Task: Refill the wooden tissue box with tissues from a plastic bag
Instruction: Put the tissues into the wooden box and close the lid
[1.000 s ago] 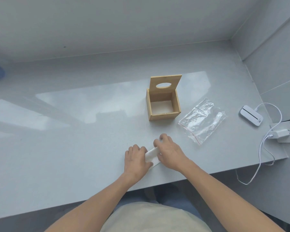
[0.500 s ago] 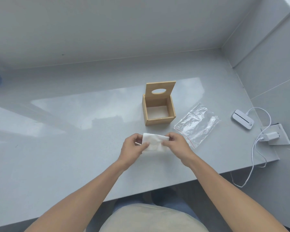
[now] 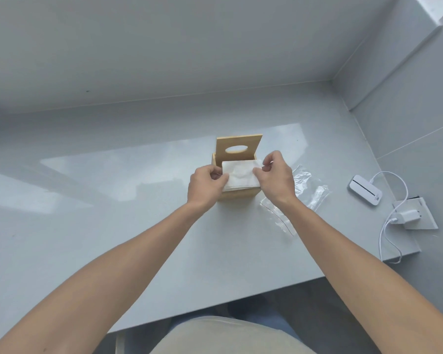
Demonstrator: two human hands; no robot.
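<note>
We have both hands on the tissues point(image 3: 241, 176), a white folded stack sitting right over the open top of the wooden box point(image 3: 238, 195). Left hand point(image 3: 205, 186) pinches the stack's left edge between thumb and fingers; right hand point(image 3: 275, 176) pinches the right edge the same way, fingers curled in, so both are closed on the stack. We can't tell whether the stack's underside is already down inside the box walls or just level with the rim; only the front wall of the box shows below it. Box lid point(image 3: 238, 149) stands upright at the back, its oval slot facing us, just behind the tissues. Box sits mid surface point(image 3: 113, 226), which is pale grey and glossy. Plastic bag point(image 3: 299, 195) lies flat and crumpled just right of the box, partly under our right wrist, clear with a thin red line along its near edge. Further right, well apart from the box: a small white device point(image 3: 365, 190) with a white cable point(image 3: 386, 233) running to a white charger point(image 3: 407, 215) near the surface edge.
</note>
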